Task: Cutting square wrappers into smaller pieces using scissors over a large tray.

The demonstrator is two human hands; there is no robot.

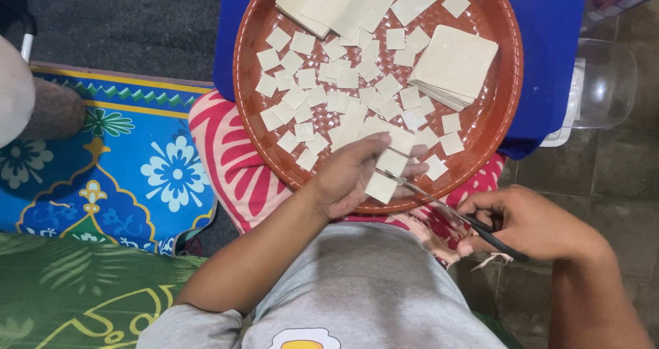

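Observation:
My left hand [353,174] holds a pale strip of dough sheet [382,177] over the near rim of a round brown tray [495,105]. My right hand [525,222] grips black-handled scissors [449,212], whose blades reach into that strip. Several small cut dough squares [309,91] lie scattered across the tray. A stack of larger uncut sheets [453,64] sits at the tray's right, and more sheets [336,2] lie at its far edge.
The tray rests on a blue surface [549,54] and a pink patterned cloth [230,157] over my lap. A blue floral mat [117,164] lies left, a green leaf-print cloth [75,287] near left, a clear plastic container [604,81] right.

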